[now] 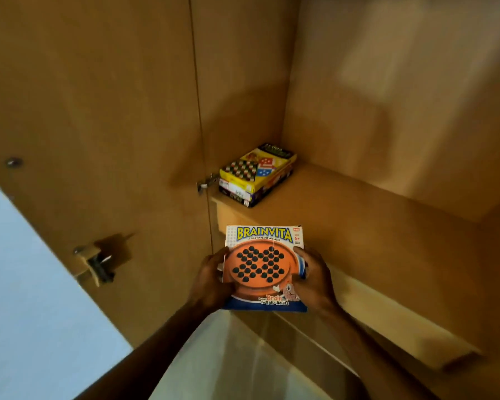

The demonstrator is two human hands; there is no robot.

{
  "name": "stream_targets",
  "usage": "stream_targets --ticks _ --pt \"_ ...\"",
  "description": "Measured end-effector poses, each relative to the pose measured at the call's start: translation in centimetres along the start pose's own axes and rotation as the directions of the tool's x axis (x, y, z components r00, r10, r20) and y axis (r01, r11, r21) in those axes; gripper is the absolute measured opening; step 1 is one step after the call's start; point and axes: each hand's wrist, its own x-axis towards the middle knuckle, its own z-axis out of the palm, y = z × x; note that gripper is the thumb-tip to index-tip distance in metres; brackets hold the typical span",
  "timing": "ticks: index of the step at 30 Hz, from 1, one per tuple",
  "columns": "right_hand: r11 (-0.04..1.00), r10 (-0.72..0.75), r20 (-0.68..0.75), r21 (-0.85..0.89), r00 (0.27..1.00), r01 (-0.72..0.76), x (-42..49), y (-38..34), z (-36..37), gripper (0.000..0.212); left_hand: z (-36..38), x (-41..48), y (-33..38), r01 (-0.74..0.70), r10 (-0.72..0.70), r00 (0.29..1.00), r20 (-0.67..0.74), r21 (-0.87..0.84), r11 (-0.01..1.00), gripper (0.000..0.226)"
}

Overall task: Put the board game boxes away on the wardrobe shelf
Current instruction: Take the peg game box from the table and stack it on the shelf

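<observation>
Open wooden wardrobe (pixel 387 96), door (pixel 98 111) swung out to the left with its hinges showing, one wide shelf (pixel 358 209) inside, mostly bare. Two game boxes already stacked at the shelf's left front corner: yellow checkers-and-ludo box (pixel 257 168) lying flat on a darker box (pixel 243 196), hard against the side wall by a hinge. Further down and nearer, Brainvita box (pixel 264 267) held flat and face up, just short of the shelf's front edge and seemingly a bit below it. Left hand (pixel 211 280) clamped on the left edge, right hand (pixel 313 280) on the right edge, thumbs over the printed lid, so a closed two-handed grip on the box. Looks like the carry-to-shelf step, third box in, not yet landed. Next move probably calls for lifting to clear the shelf lip, then pushing forward and setting it either on top of the stack or on the bare board to the right. Lots of room there, so no squeeze; only watch-out is clipping the lip on the way in.
</observation>
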Motion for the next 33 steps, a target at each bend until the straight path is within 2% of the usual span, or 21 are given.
stream_targets --ticks 2,6,8,10,13,15,16,18,19,21,22,23,24,26,29,33 --pt "1.0 -0.007 -0.031 -0.015 0.999 0.006 4.1 -0.1 0.0 0.055 -0.1 3.8 1.9 -0.024 0.024 1.0 0.012 0.001 1.0 0.07" --pt "0.997 -0.042 -0.078 -0.06 0.996 0.038 13.3 0.5 0.9 0.051 -0.3 13.0 4.1 -0.055 0.055 0.997 0.063 -0.002 0.998 0.082" --pt "0.997 -0.047 -0.079 -0.064 0.996 0.042 17.6 0.6 1.6 0.05 -0.7 17.5 5.0 -0.091 0.09 0.991 0.098 0.004 0.996 0.081" --pt "0.997 -0.055 -0.08 -0.05 0.995 0.052 21.7 0.5 2.2 0.049 -1.2 21.7 5.9 -0.106 0.099 0.983 0.154 0.036 0.994 0.07" --pt "0.992 -0.088 -0.075 -0.092 0.993 0.081 26.9 0.5 3.2 0.051 -2.5 27.1 7.1 -0.224 0.185 0.942 0.28 0.115 0.968 0.04" --pt "0.991 -0.082 -0.058 -0.11 0.995 0.075 29.3 0.4 3.6 0.05 -2.8 30.1 7.2 -0.152 0.172 0.921 0.349 -0.084 0.985 0.035" --pt "0.992 -0.071 -0.043 -0.111 0.997 0.065 30.5 0.6 3.7 0.048 -2.9 31.6 7.0 -0.097 0.136 0.9 0.413 -0.114 0.989 0.028" --pt "0.993 -0.06 -0.023 -0.101 0.998 0.058 32.0 0.8 3.9 0.044 -3.3 33.7 7.2 -0.1 0.101 0.879 0.466 -0.026 0.995 0.021" --pt "0.995 -0.057 -0.012 -0.085 0.998 0.056 32.5 0.9 3.9 0.042 -3.4 34.3 8.0 -0.138 0.099 0.885 0.455 0.053 0.989 0.023" --pt "0.996 -0.079 0.003 -0.043 0.997 0.079 33.3 1.1 3.8 0.036 -3.6 36.7 7.1 -0.269 0.195 0.927 0.321 0.206 0.941 0.03" --pt "0.995 -0.1 0.007 -0.027 0.995 0.1 33.5 1.0 3.8 0.033 -3.8 37.9 6.3 -0.371 0.299 0.918 0.262 0.293 0.881 0.039" --pt "0.994 -0.113 0.028 -0.01 0.993 0.113 33.7 1.0 3.6 0.029 -3.9 38.2 6.4 -0.403 0.318 0.907 0.276 0.347 0.847 0.051" --pt "0.992 -0.124 0.063 0.01 0.99 0.124 34.0 0.9 3.4 0.024 -3.4 38.3 6.8 -0.334 0.253 0.935 0.248 0.382 0.862 0.056" --pt "0.985 -0.17 0.158 0.06 0.973 0.163 34.2 0.6 3.3 0.022 -2.7 38.2 7.2 -0.241 0.201 0.97 0.136 0.455 0.857 0.042" --pt "0.969 -0.245 0.307 0.055 0.92 0.24 34.9 0.6 3.4 0.036 -1.3 37.9 7.0 -0.225 0.236 0.97 0.053 0.564 0.795 0.027" --pt "0.943 -0.271 0.402 -0.071 0.874 0.325 36.0 1.0 4.1 0.055 -0.3 38.2 6.1 -0.161 0.217 0.976 -0.033 0.564 0.81 0.032"
